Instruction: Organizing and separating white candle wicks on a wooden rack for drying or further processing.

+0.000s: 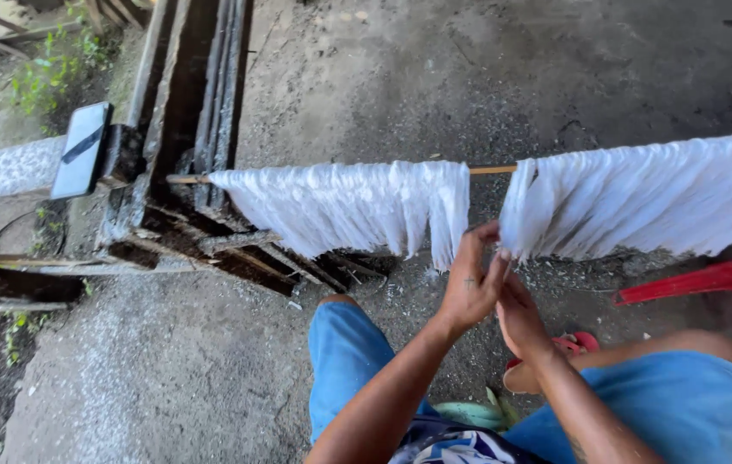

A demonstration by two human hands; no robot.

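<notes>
Seated figure, seen from above, working at a horizontal wooden rod [493,169] draped with two bunches of white strands. The left bunch [349,206] hangs from the rod's left stretch, near the dark timber frame [185,129]; the right bunch [649,202] runs on to the right edge of view. A bare length of rod shows between them.

Left hand [469,288] is raised, its fingertips pinching loosely at the lower corner of the right bunch; the grip looks closed on a few strands, though how many cannot be told. Right hand [520,320] sits just below and against the left, fingers curled; whether it holds any strands cannot be told.

For clean work here, judged from the lie of the strands: take a thin lock only, draw it sideways along the rod rather than downward, and keep the free hand under the hanging ends so that they neither tangle nor drag on the gritty concrete floor [168,369]. A red plastic chair [727,279] stands at right.
</notes>
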